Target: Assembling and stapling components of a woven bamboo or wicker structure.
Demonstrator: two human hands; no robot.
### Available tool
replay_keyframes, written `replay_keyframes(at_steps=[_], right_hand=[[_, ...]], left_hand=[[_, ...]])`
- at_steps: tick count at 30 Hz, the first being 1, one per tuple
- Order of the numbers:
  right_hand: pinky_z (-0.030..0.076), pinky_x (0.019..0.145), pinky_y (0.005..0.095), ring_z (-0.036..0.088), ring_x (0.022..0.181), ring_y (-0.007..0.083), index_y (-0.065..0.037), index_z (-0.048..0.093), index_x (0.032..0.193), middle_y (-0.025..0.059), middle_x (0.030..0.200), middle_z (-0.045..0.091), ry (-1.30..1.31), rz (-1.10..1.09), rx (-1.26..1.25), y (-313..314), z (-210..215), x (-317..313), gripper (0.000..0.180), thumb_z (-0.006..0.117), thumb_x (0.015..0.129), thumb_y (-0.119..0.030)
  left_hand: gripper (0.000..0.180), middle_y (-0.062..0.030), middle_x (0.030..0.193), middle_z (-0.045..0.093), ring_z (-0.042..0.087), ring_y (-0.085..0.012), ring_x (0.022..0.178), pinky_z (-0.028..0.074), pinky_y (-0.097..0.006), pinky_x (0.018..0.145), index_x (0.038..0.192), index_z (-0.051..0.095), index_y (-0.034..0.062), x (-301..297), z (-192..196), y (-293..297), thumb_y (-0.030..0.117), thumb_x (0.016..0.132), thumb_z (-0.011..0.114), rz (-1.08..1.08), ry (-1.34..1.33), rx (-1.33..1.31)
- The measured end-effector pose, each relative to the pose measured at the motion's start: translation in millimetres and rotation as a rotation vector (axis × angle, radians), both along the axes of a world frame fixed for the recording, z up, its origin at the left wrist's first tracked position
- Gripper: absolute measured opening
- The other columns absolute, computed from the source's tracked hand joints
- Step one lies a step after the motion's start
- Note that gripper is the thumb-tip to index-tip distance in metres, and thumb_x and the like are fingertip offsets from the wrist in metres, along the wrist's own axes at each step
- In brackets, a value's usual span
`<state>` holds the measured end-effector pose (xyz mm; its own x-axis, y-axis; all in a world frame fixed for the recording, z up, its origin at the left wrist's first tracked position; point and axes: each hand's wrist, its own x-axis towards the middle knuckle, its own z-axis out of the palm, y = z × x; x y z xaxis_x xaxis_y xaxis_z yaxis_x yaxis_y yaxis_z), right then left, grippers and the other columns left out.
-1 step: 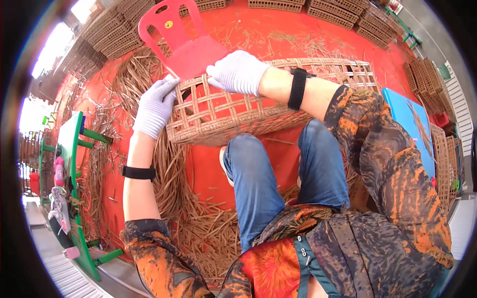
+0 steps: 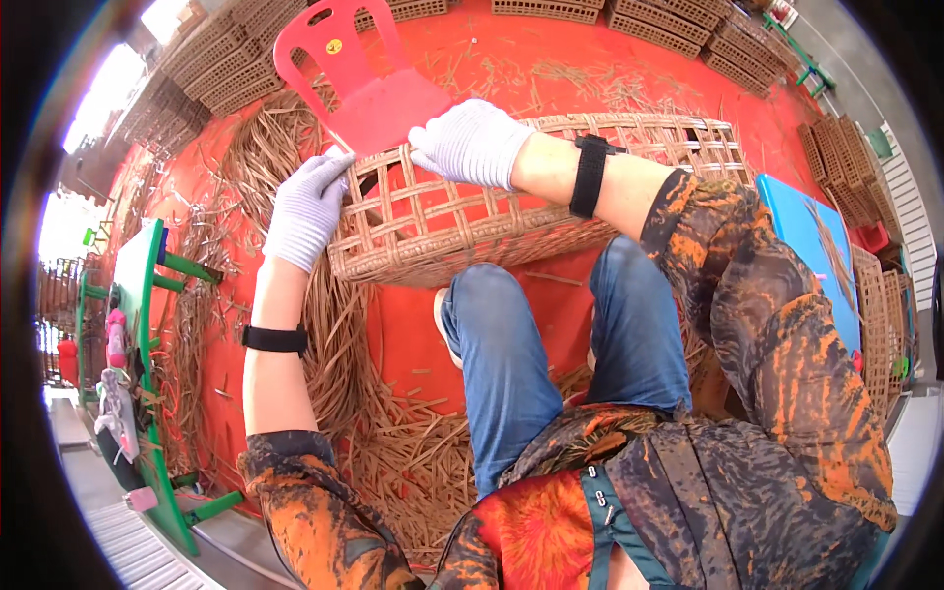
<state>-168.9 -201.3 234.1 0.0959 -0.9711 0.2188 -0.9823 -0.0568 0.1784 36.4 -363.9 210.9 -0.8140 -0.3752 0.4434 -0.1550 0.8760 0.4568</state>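
Nearest the camera, bending forward in an orange-and-black patterned shirt [image 2: 757, 393] and blue jeans [image 2: 511, 374], knees rising toward the work. Spreading thick across the red floor [image 2: 413, 334] below the left forearm, loose brown cane strips [image 2: 393, 462] lying in a tangled heap. Wearing a black band [image 2: 274, 339] on the left wrist, another black band [image 2: 590, 175] on the right.

Just beyond the knees, resting on the floor on its side, a long open-lattice woven cane basket [image 2: 511, 211], stretching from centre toward the right. Left hand in a pale knitted glove [image 2: 305, 208] pressing against the basket's left end, fingers curling onto the rim there; pinching a strand or merely touching — cannot tell. Right hand in a matching pale glove [image 2: 472, 143] lying over the top edge of the basket, fingers folding down on the weave, closing on the rim.

Directly behind the two hands, a red plastic chair [image 2: 369, 84], nearly touching the basket's upper-left corner. Off to the left edge, a green metal frame [image 2: 147, 324]. To the right, a blue flat panel [image 2: 811, 231]. Farthest out, ringing the top of the floor, stacks of woven cane trays [image 2: 678, 25].
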Motion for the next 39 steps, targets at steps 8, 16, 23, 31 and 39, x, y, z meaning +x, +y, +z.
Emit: replay_keyframes(at_steps=[8, 16, 23, 31, 39], right_hand=[[0.055, 0.074, 0.0464, 0.07, 0.084, 0.0339, -0.008, 0.066, 0.098, 0.015, 0.085, 0.071, -0.113, -0.096, 0.081, 3, 6, 1, 0.029, 0.049, 0.101, -0.032], [0.055, 0.078, 0.0358, 0.07, 0.086, 0.0233, -0.008, 0.066, 0.125, 0.0118, 0.105, 0.073, -0.542, -0.103, 0.132, 69, 21, -99, 0.051, 0.064, 0.092, -0.047], [0.056, 0.07, 0.0383, 0.069, 0.076, 0.027, -0.008, 0.069, 0.116, 0.0142, 0.095, 0.072, -0.481, -0.114, 0.004, 101, -10, -99, 0.04, 0.063, 0.094, -0.041], [0.054, 0.078, 0.0483, 0.068, 0.089, 0.0367, -0.008, 0.067, 0.098, 0.0162, 0.09, 0.071, -0.213, -0.158, 0.056, 92, -12, -68, 0.028, 0.056, 0.098, -0.033], [0.054, 0.08, 0.0382, 0.069, 0.085, 0.0245, -0.009, 0.068, 0.117, 0.0111, 0.1, 0.073, -0.697, -0.151, 0.086, 103, -1, -116, 0.043, 0.066, 0.09, -0.042]], left_hand=[[0.025, -0.0047, 0.09, 0.067, 0.062, -0.0135, 0.083, 0.05, -0.027, 0.08, 0.112, 0.075, 0.0054, -4, 5, -2, -0.001, 0.089, 0.066, 0.078, -0.05, 0.233], [0.029, -0.005, 0.108, 0.072, 0.065, -0.0126, 0.099, 0.049, -0.025, 0.09, 0.12, 0.072, 0.0077, -12, -14, -30, 0.007, 0.092, 0.065, 0.067, -0.056, 0.417], [0.036, -0.0134, 0.107, 0.07, 0.068, -0.0295, 0.101, 0.052, -0.036, 0.092, 0.12, 0.07, 0.0118, -92, 10, 60, 0.019, 0.085, 0.07, -0.156, -0.213, 0.051], [0.026, -0.0136, 0.095, 0.07, 0.069, -0.0304, 0.091, 0.053, -0.036, 0.085, 0.111, 0.074, 0.0086, -90, 3, 61, 0.007, 0.085, 0.071, -0.095, -0.265, -0.052], [0.031, -0.0134, 0.108, 0.074, 0.071, -0.0216, 0.101, 0.053, -0.031, 0.091, 0.114, 0.073, 0.0062, -88, 10, 34, 0.002, 0.084, 0.071, -0.053, -0.327, 0.095]])
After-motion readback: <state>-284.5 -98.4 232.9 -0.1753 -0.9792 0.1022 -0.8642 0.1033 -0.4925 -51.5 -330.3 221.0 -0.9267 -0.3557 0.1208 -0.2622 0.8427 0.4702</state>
